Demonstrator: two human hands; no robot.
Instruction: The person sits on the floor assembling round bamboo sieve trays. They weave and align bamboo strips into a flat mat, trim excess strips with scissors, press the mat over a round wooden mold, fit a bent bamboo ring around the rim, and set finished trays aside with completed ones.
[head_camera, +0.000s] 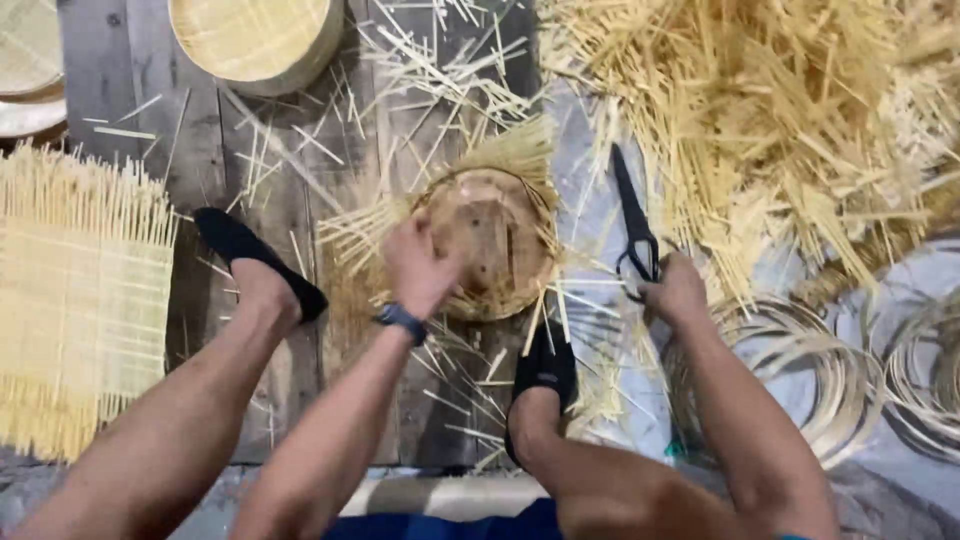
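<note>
The left hand (418, 265) is pressing down, fingers curled, on the near-left rim of a small round woven bamboo basket (495, 240) sitting at the centre of the wooden floor (130, 80). The right hand (675, 292) is closing around the handles of black shears (634, 225), blades pointing to twelve o'clock, just right of the basket. Judged from this view, the weaving is done but trimming is only partly complete: untrimmed strip ends are fanning out at twelve and nine o'clock of the basket. Both feet in black slippers (255, 255) are bracing at seven and five o'clock. A flat woven mat (80, 300) is lying at nine o'clock, a finished basket (255, 40) at eleven, a heap of bamboo strips (760, 110) at two, and coiled hoops (850, 380) at four.
</note>
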